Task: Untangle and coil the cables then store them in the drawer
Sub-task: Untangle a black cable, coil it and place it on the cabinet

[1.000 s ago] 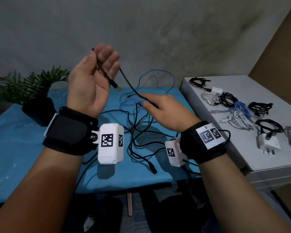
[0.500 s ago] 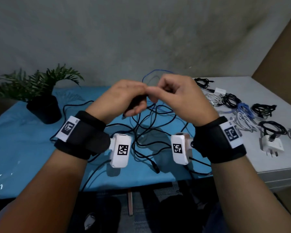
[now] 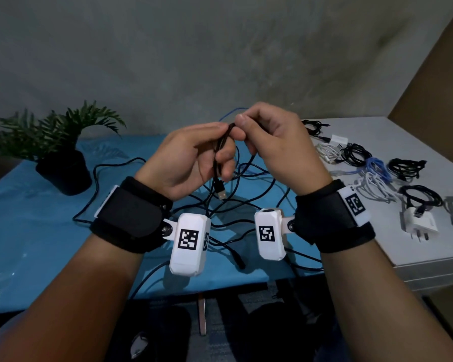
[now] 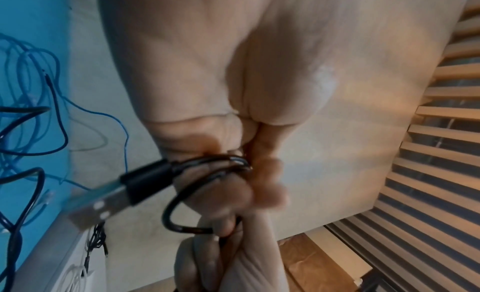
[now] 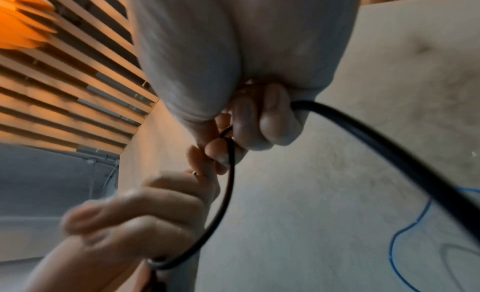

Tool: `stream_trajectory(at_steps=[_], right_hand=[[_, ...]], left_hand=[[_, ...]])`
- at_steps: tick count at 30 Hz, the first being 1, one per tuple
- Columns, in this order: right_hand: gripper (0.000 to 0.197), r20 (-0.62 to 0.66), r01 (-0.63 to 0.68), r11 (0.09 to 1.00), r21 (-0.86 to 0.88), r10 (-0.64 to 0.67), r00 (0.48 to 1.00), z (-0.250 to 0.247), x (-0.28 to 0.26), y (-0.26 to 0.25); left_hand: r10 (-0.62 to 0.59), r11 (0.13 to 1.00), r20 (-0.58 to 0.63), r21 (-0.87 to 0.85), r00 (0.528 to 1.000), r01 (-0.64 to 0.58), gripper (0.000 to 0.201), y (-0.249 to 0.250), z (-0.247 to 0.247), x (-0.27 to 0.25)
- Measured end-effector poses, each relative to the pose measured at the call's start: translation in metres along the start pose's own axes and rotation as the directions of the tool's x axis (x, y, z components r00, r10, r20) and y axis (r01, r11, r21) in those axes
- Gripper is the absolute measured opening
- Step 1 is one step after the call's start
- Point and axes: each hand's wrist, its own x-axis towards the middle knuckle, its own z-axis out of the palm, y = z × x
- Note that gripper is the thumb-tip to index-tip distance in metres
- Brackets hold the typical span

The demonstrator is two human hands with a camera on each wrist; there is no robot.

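Both hands are raised together above the blue table (image 3: 32, 231). My left hand (image 3: 194, 155) grips small loops of a black USB cable (image 3: 218, 155). Its USB plug (image 3: 221, 194) hangs below the palm, and the plug (image 4: 114, 191) looks large and blurred in the left wrist view. My right hand (image 3: 270, 142) pinches the same black cable (image 5: 230, 173) just above the left fingers. The cable's free length (image 5: 389, 152) runs back over the right palm toward the table. A tangle of black and blue cables (image 3: 246, 202) lies on the blue table below my hands.
A potted plant (image 3: 60, 150) stands at the table's back left. To the right, a white cabinet top (image 3: 403, 142) carries several coiled cables (image 3: 406, 168) and a white charger plug (image 3: 420, 224). A grey wall is close behind.
A second ago my hands were apart with the cable stretched between them. They came together, and the left hand has turned palm-up with cable loops in it.
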Motion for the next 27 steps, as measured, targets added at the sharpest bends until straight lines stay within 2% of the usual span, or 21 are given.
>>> stream_trajectory(at_steps=[3,6,10,14,17,19,22,25,27], right_hand=[[0.023,-0.002,-0.009,1.0,0.006,0.009,1.0,-0.001,0.0,0.002],[0.022,-0.011,0.005,0.998,0.069,-0.004,1.0,0.005,0.0,0.003],[0.025,-0.015,-0.11,0.989,0.103,0.112,0.994,0.012,0.0,0.015],[0.029,0.139,-0.22,0.975,-0.042,0.224,0.965,0.018,-0.003,0.031],[0.033,0.238,-0.228,0.966,-0.125,0.252,0.938,0.023,-0.006,0.034],[0.034,0.316,-0.24,0.962,-0.132,0.27,0.909,0.024,-0.008,0.034],[0.036,0.397,-0.341,0.94,-0.022,0.321,0.86,0.025,-0.011,0.032],[0.035,0.382,-0.346,0.938,-0.001,0.32,0.867,0.026,-0.01,0.026],[0.032,0.363,-0.332,0.943,0.026,0.3,0.882,0.025,-0.009,0.024]], left_hand=[[-0.025,1.0,0.005,-0.007,1.0,0.025,0.032,0.003,-0.001,-0.001],[0.011,0.998,0.003,-0.057,1.0,-0.011,0.028,0.003,0.006,-0.001],[0.106,0.967,-0.051,-0.226,0.993,-0.115,0.028,0.001,0.011,0.003],[0.178,0.888,-0.174,-0.395,0.968,-0.234,0.029,0.004,-0.001,0.007],[0.233,0.838,-0.24,-0.442,0.942,-0.32,0.029,0.003,-0.006,0.009],[0.271,0.814,-0.279,-0.445,0.921,-0.374,0.028,0.004,-0.009,0.01],[0.312,0.814,-0.33,-0.39,0.891,-0.43,0.027,0.007,-0.02,0.011],[0.367,0.847,-0.36,-0.251,0.858,-0.468,0.026,0.009,-0.023,0.01],[0.393,0.833,-0.374,-0.243,0.84,-0.497,0.025,0.01,-0.025,0.01]])
